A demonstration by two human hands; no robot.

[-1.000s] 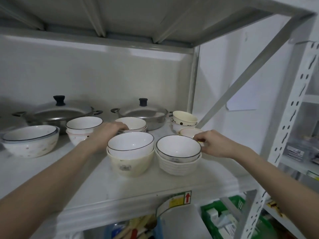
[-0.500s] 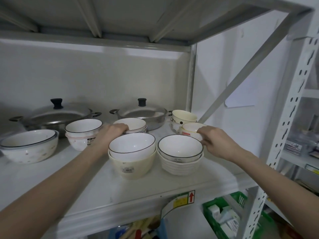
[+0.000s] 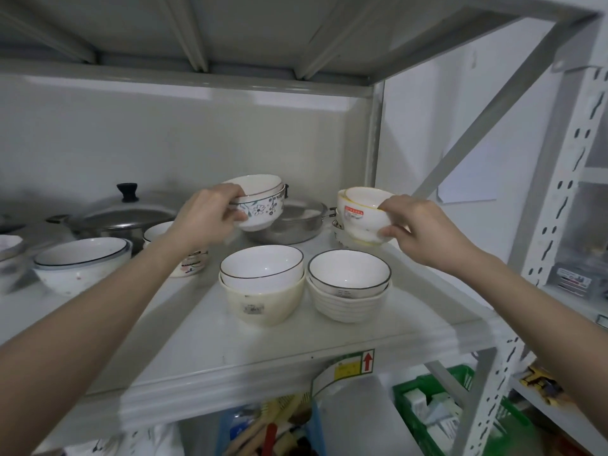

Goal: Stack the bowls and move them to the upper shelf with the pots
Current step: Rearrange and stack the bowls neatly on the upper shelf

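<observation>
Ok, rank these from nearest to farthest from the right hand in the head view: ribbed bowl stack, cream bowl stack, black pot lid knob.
1. Ribbed bowl stack: just below and left of the right hand, front of the shelf.
2. Cream bowl stack: further left, beside the ribbed stack.
3. Black pot lid knob: far left, at the back, beyond the left hand.

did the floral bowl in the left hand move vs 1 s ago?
Yes. The floral bowl, gripped by the left hand, is now lifted off the shelf, level with the pot lid behind it; earlier it sat on the shelf.
</observation>
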